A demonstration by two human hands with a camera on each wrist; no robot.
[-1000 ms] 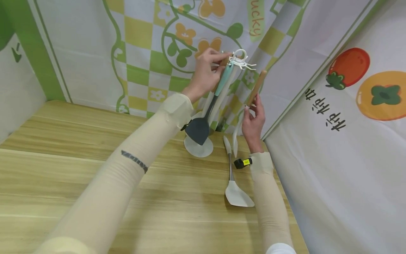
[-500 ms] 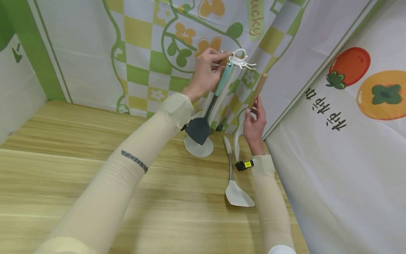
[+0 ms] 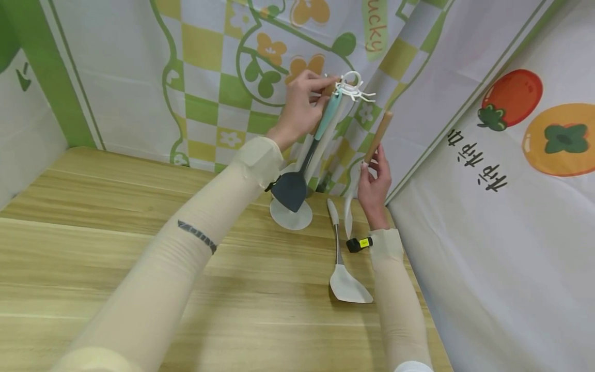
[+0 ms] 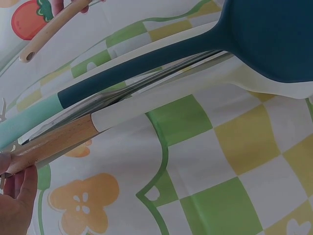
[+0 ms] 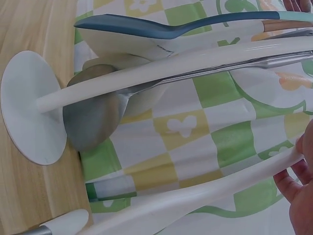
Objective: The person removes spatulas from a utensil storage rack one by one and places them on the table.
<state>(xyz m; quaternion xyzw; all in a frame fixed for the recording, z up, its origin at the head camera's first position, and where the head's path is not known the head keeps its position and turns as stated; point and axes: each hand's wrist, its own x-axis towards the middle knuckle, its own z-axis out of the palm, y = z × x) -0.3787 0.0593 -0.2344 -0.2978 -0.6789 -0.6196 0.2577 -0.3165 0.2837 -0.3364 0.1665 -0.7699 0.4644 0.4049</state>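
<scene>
A white utensil rack [image 3: 349,88] stands on its round base [image 3: 291,217] at the back of the wooden table. From it hangs a dark blue spatula [image 3: 291,190] with a teal handle. My left hand [image 3: 322,92] pinches the top of a wooden-handled utensil [image 4: 54,142] at the rack's hooks. To the rack's right, my right hand [image 3: 367,168] grips a white utensil with a wooden handle [image 3: 377,135], handle up and white head [image 3: 347,217] down. The right wrist view shows that white shaft [image 5: 195,196] beside the rack's pole [image 5: 171,68] and a metal spoon [image 5: 93,115].
A white spatula [image 3: 345,284] lies on the table [image 3: 93,248] just left of my right forearm. Printed cloth walls [image 3: 488,217] close in the back and the right side. The table stretches open to the left and front.
My right hand has sunk slightly with the wooden-handled white utensil. The left hand stays at the rack's top.
</scene>
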